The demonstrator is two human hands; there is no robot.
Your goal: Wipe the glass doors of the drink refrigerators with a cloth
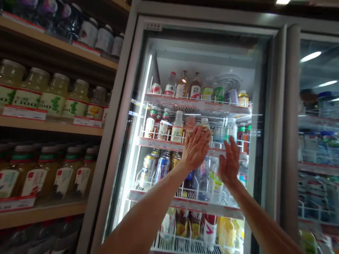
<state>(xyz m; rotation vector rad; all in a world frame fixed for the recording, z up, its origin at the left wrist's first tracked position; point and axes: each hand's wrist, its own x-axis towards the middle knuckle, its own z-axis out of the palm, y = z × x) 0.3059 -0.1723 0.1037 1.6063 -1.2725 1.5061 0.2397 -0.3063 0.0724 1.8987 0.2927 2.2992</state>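
Both my arms reach up towards the middle shelves of a lit glass-fronted drinks fridge. My left hand has its fingers stretched flat and close together at the second shelf. Its fingertips lie on a pale rounded thing that I cannot make out. My right hand is a little lower and to the right, palm turned inward, fingers spread and pointing up, with nothing in it. Behind the hands stand bottles and cans. Whether the hands touch glass or reach inside I cannot tell.
Wire shelves in the fridge hold several rows of bottles and cans. On the left, wooden shelves carry jars and juice bottles with price tags. A second fridge door with reflections stands on the right.
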